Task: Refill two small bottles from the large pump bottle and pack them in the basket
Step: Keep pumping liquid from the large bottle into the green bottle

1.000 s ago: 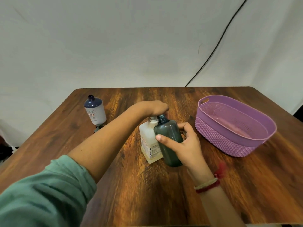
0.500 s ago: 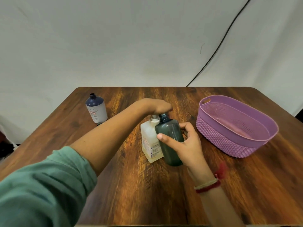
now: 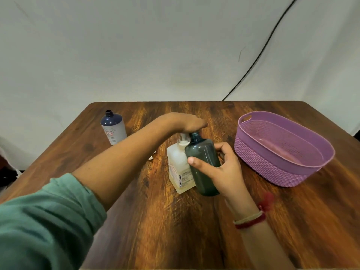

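Observation:
The large pale pump bottle (image 3: 178, 162) stands at the table's middle. My left hand (image 3: 190, 123) lies palm down on its pump head, covering it. Right beside it, touching, stands a dark grey-green small bottle (image 3: 204, 166), uncapped, its neck under the pump spout. My right hand (image 3: 222, 170) is wrapped around this bottle's right side, thumb across its front. A second small bottle (image 3: 113, 128), white with a dark blue shoulder and an open neck, stands alone at the far left. The purple basket (image 3: 288, 172) sits at the right with nothing in it.
A small pale object (image 3: 152, 156) peeks out from behind my left forearm, near the pump bottle. The wooden table (image 3: 175, 230) ends close behind the bottles against a white wall. A black cable (image 3: 259, 55) runs down that wall.
My left hand has flattened a little on the pump head. The view has shifted slightly. The right hand and both bottles keep their places.

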Demonstrator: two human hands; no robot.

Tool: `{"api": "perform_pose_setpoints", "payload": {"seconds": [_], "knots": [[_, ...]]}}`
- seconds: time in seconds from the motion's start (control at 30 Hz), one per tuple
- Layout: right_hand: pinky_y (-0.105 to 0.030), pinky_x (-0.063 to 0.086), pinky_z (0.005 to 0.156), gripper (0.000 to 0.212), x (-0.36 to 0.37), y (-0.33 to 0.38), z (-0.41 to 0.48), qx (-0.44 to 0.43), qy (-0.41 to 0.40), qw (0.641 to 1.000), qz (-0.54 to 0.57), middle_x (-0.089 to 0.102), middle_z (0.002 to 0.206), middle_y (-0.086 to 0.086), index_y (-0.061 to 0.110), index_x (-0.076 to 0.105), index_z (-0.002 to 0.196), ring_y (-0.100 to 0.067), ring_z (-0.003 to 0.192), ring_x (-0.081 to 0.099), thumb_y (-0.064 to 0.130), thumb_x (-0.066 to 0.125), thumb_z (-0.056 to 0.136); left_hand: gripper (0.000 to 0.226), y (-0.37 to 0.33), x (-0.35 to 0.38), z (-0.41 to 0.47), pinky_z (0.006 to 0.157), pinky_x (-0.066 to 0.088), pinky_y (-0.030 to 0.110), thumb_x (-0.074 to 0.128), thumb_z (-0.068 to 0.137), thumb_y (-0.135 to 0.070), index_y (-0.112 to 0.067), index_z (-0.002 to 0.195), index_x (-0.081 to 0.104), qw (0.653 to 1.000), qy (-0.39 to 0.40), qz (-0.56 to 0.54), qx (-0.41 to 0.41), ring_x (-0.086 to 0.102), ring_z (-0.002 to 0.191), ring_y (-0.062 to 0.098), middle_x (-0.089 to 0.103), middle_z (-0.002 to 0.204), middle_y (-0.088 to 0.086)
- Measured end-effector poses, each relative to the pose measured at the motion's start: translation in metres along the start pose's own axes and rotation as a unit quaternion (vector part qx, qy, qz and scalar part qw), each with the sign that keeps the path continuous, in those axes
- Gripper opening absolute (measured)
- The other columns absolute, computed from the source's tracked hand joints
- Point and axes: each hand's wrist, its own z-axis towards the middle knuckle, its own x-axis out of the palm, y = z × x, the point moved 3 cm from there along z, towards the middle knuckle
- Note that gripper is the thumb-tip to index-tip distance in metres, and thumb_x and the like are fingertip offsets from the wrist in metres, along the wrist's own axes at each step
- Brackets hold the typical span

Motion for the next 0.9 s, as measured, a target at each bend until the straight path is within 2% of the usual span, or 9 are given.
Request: {"api": "perform_pose_setpoints", "payload": {"seconds": [0.17, 0.27, 0.4, 0.5, 0.63, 0.7, 0.8, 0.83, 0.9], "knots": [[-0.028, 0.052, 0.076, 0.059, 0.003, -0.004, 0.0, -0.002, -0.003, 1.0, 0.006, 0.062, 0.097, 0.008, 0.027, 0.053, 0.091, -0.006, 0.09, 0.06, 0.053, 0.077, 0.044, 0.051, 0.006, 0.008, 0.004, 0.075, 0.037, 0.029, 0.019, 0.104, -0.028, -0.005, 0.106, 0.064, 0.998, -0.007, -0.055, 0.008, 0.049, 0.071, 0.011, 0.06, 0.099, 0.005], [-0.027, 0.051, 0.077, 0.058, 0.002, -0.005, -0.001, -0.001, -0.003, 1.0, 0.006, 0.061, 0.098, 0.009, 0.027, 0.052, 0.091, -0.006, 0.092, 0.059, 0.052, 0.077, 0.044, 0.054, 0.005, 0.009, 0.001, 0.089, 0.039, 0.034, 0.019, 0.104, -0.029, -0.001, 0.113, 0.063, 0.999, -0.004, -0.039, 0.004, 0.053, 0.085, 0.018, 0.062, 0.113, 0.013], [-0.023, 0.049, 0.073, 0.06, 0.0, 0.0, 0.001, -0.004, 0.004, 1.0, 0.009, 0.061, 0.098, 0.011, 0.027, 0.053, 0.092, -0.003, 0.091, 0.059, 0.053, 0.077, 0.044, 0.054, -0.002, 0.0, -0.006, 0.103, 0.032, 0.035, 0.017, 0.104, -0.034, -0.004, 0.124, 0.057, 1.0, 0.0, -0.006, 0.003, 0.051, 0.111, 0.023, 0.054, 0.132, 0.015], [-0.025, 0.05, 0.074, 0.059, 0.001, -0.004, 0.001, -0.001, 0.002, 1.0, 0.005, 0.061, 0.099, 0.01, 0.028, 0.052, 0.092, -0.004, 0.092, 0.059, 0.054, 0.077, 0.045, 0.055, 0.001, 0.003, -0.005, 0.101, 0.036, 0.035, 0.017, 0.104, -0.032, -0.004, 0.116, 0.062, 1.0, -0.009, -0.02, 0.012, 0.052, 0.096, 0.018, 0.059, 0.123, 0.013], [-0.029, 0.051, 0.078, 0.065, 0.003, -0.01, 0.0, 0.002, -0.003, 1.0, -0.004, 0.061, 0.101, 0.008, 0.028, 0.052, 0.091, -0.006, 0.095, 0.058, 0.059, 0.085, 0.044, 0.051, 0.003, 0.009, -0.004, 0.085, 0.037, 0.03, 0.019, 0.104, -0.027, 0.0, 0.117, 0.061, 1.0, -0.002, -0.018, -0.008, 0.052, 0.083, 0.017, 0.059, 0.122, 0.015], [-0.029, 0.051, 0.078, 0.066, 0.001, -0.007, -0.001, 0.002, -0.005, 1.0, -0.004, 0.061, 0.1, 0.009, 0.028, 0.052, 0.091, -0.006, 0.094, 0.058, 0.059, 0.084, 0.043, 0.054, -0.002, 0.005, -0.006, 0.09, 0.034, 0.031, 0.018, 0.104, -0.032, -0.002, 0.115, 0.062, 1.0, 0.007, -0.012, -0.017, 0.053, 0.086, 0.016, 0.059, 0.124, 0.015], [-0.024, 0.049, 0.074, 0.062, 0.0, -0.003, 0.0, -0.003, -0.002, 1.0, 0.007, 0.06, 0.098, 0.01, 0.027, 0.052, 0.092, -0.003, 0.092, 0.058, 0.056, 0.076, 0.043, 0.055, -0.005, -0.001, -0.007, 0.101, 0.034, 0.037, 0.018, 0.104, -0.037, -0.003, 0.127, 0.054, 0.999, 0.008, 0.003, -0.033, 0.05, 0.119, 0.028, 0.049, 0.137, 0.017], [-0.023, 0.048, 0.073, 0.062, 0.0, -0.002, 0.0, -0.004, 0.0, 1.0, 0.01, 0.06, 0.098, 0.01, 0.027, 0.052, 0.092, -0.003, 0.091, 0.058, 0.055, 0.076, 0.044, 0.055, -0.005, -0.001, -0.009, 0.101, 0.034, 0.038, 0.019, 0.104, -0.038, -0.003, 0.13, 0.051, 0.999, 0.007, 0.001, -0.036, 0.05, 0.12, 0.029, 0.048, 0.139, 0.018], [-0.023, 0.049, 0.072, 0.061, 0.0, -0.003, 0.001, -0.008, 0.005, 1.0, 0.006, 0.06, 0.097, 0.01, 0.026, 0.052, 0.092, -0.003, 0.09, 0.058, 0.055, 0.078, 0.045, 0.055, -0.002, 0.001, -0.009, 0.092, 0.038, 0.034, 0.019, 0.104, -0.037, -0.003, 0.124, 0.056, 0.999, 0.002, -0.013, -0.031, 0.055, 0.101, 0.022, 0.053, 0.132, 0.016]]}}
